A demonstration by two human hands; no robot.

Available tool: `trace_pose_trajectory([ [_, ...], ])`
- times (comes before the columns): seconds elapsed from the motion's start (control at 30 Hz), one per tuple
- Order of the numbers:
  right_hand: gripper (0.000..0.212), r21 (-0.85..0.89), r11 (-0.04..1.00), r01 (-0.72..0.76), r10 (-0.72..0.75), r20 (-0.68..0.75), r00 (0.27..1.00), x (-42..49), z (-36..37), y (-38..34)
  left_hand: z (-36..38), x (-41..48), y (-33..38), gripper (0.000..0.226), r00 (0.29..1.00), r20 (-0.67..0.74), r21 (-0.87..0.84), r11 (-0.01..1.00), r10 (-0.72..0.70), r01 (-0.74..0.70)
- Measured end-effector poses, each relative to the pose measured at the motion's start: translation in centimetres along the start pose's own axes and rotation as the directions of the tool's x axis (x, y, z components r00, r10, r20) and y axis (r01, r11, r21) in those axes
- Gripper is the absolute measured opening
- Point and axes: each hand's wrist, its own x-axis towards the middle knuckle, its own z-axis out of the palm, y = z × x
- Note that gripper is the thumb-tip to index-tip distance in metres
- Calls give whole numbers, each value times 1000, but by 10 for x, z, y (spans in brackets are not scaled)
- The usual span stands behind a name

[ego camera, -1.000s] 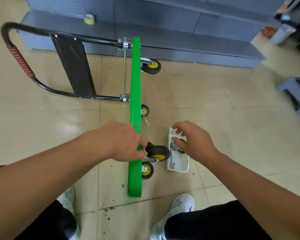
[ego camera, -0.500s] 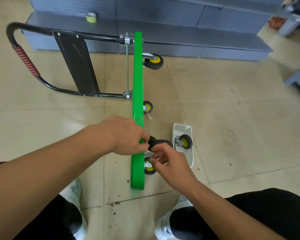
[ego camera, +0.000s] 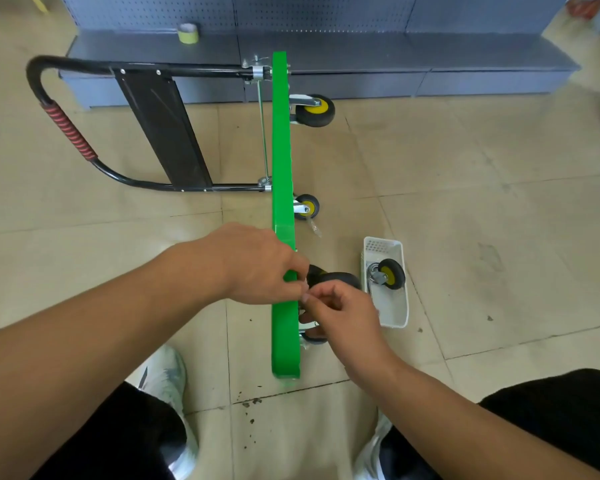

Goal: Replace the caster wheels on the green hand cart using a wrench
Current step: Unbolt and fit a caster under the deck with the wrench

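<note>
The green hand cart (ego camera: 282,161) stands on its side edge on the tiled floor, casters facing right. My left hand (ego camera: 257,265) grips the top edge of the deck, its fingertips over the right face. Just right of it is a black caster (ego camera: 338,278) at the deck's near end, with a second caster (ego camera: 314,338) below it, mostly hidden. My right hand (ego camera: 340,317) is at that caster's mount, thumb and forefinger pinched on a small part that I cannot make out. No wrench is in view.
A white basket (ego camera: 394,311) on the floor to the right holds a loose yellow-hubbed caster (ego camera: 391,273). Two far casters (ego camera: 313,110) (ego camera: 307,206) remain on the cart. Its black handle (ego camera: 68,131) lies to the left. A tape roll (ego camera: 188,32) sits on the grey shelf base (ego camera: 465,53).
My right hand left the basket and came left to the caster mount beside my left fingertips, where it now pinches. My left hand kept its grip on the deck.
</note>
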Motion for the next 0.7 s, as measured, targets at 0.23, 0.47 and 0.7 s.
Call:
trace_pose_trajectory([
  [0.23, 8, 13, 1000, -6, 6, 22, 1000, 5, 2, -1, -5, -1, 2, 41, 998, 56, 63, 998, -23, 19],
  [0.47, 5, -17, 999, 32, -31, 33, 999, 8, 1, 4, 9, -2, 1, 47, 996, 62, 91, 994, -64, 59],
  [0.7, 10, -29, 998, 61, -60, 45, 997, 9, 1, 8, 10, -6, 4, 52, 999, 2, 134, 990, -35, 34],
])
